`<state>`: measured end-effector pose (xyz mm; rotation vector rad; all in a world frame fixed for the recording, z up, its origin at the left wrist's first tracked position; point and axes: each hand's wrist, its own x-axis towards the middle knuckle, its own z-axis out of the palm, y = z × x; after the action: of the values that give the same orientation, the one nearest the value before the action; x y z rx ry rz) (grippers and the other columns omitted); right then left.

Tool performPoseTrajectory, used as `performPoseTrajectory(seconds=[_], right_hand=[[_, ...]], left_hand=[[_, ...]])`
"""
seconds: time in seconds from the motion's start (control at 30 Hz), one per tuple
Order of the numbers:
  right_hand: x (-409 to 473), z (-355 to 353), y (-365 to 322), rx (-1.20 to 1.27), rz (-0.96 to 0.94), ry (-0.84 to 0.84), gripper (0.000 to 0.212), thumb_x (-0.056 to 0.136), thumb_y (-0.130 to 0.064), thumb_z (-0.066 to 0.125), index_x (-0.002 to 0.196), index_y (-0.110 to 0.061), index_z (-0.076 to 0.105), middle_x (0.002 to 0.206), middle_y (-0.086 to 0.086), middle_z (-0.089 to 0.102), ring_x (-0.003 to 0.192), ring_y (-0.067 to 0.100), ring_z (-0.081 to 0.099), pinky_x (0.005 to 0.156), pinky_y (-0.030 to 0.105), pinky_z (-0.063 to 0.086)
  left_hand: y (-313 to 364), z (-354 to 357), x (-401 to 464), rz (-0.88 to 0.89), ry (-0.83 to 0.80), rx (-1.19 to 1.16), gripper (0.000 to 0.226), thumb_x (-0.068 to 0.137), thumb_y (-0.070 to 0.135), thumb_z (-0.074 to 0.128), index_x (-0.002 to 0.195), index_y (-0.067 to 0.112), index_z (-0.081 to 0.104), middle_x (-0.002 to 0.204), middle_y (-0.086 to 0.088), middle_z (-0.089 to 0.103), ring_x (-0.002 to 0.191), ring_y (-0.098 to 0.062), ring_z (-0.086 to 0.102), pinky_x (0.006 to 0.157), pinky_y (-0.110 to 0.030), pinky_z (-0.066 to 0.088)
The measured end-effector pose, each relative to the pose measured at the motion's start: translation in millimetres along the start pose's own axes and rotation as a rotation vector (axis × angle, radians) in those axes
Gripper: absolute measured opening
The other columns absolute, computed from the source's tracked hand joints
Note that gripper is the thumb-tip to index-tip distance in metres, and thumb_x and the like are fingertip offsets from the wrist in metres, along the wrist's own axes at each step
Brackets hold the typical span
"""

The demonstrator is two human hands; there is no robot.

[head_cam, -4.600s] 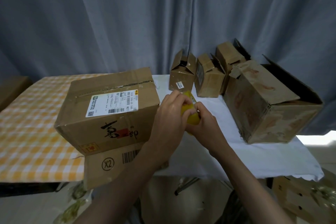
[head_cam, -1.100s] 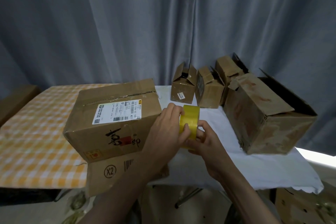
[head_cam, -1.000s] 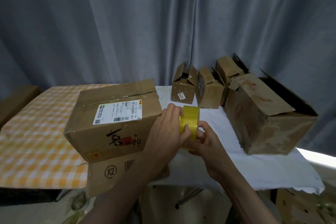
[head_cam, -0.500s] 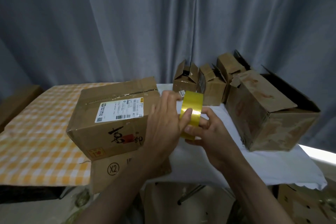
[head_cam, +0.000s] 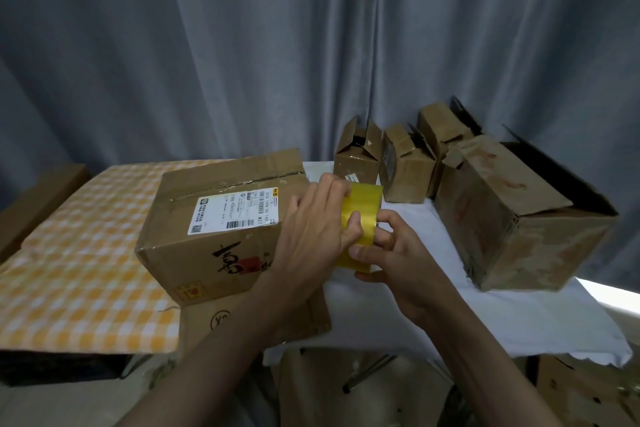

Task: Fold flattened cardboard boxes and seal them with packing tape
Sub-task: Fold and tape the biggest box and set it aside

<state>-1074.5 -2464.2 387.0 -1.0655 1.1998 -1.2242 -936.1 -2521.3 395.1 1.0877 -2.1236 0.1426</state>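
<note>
A yellow roll of packing tape (head_cam: 363,208) is held upright between both hands, above the table's white cloth. My left hand (head_cam: 311,236) wraps its fingers over the roll's left side, thumb pressed on the tape face. My right hand (head_cam: 394,260) grips the roll from the right and below, thumb on the tape face. Just left of the hands stands a closed cardboard box (head_cam: 221,222) with a white shipping label and a taped top seam. It rests on a flattened cardboard piece (head_cam: 221,319) that sticks out over the table's front edge.
A large worn box (head_cam: 519,218) with an open flap lies at the right on the white cloth (head_cam: 485,319). Three small open boxes (head_cam: 405,170) stand behind it along the grey curtain. An orange checked cloth (head_cam: 69,270) covers the table's left part. More cardboard lies under the table.
The roll and both hands have stayed in front of the labelled box, rising slightly. My thumbs have shifted on the tape face. The box has not moved.
</note>
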Motion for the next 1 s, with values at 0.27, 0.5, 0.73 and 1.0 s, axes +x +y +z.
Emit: performPoseTrajectory(seconds=[0.27,0.5,0.73,1.0], right_hand=[[-0.8,4.7,11.3,0.037,0.031,0.054,0.047,0.088,0.000,0.068,0.126,-0.017,0.048,0.114,0.005,0.073,0.108,0.032,0.066,0.079,0.045,0.052],[-3.6,10.1,13.2,0.057,0.022,0.102,0.040,0.087,0.001,0.068,0.117,-0.020,0.051,0.112,0.006,0.072,0.105,0.031,0.065,0.077,0.040,0.051],[-2.3,7.2,6.9,0.048,-0.021,0.090,0.043,0.086,0.003,0.069,0.119,-0.018,0.050,0.110,0.007,0.073,0.105,0.031,0.067,0.076,0.040,0.051],[-1.2,7.3,3.5,0.046,-0.023,0.073,0.043,0.088,0.001,0.068,0.122,-0.019,0.050,0.110,0.004,0.074,0.104,0.027,0.068,0.080,0.044,0.053]], left_hand=[[1.3,12.6,-5.5,-0.045,-0.017,0.026,0.030,0.090,0.037,0.036,0.106,0.016,0.051,0.101,0.000,0.049,0.085,-0.016,0.048,0.073,-0.034,0.036],[2.9,17.3,-9.6,-0.076,-0.003,-0.070,0.028,0.092,0.034,0.032,0.105,0.017,0.049,0.100,0.003,0.047,0.083,-0.008,0.039,0.075,-0.031,0.027],[3.6,13.4,-4.6,-0.055,0.045,-0.146,0.011,0.096,0.033,0.033,0.094,0.023,0.037,0.093,0.006,0.041,0.079,-0.007,0.035,0.073,-0.029,0.023],[0.7,7.6,3.0,-0.016,0.025,-0.050,0.023,0.096,0.035,0.033,0.105,0.019,0.047,0.099,0.004,0.046,0.085,-0.011,0.045,0.079,-0.032,0.031]])
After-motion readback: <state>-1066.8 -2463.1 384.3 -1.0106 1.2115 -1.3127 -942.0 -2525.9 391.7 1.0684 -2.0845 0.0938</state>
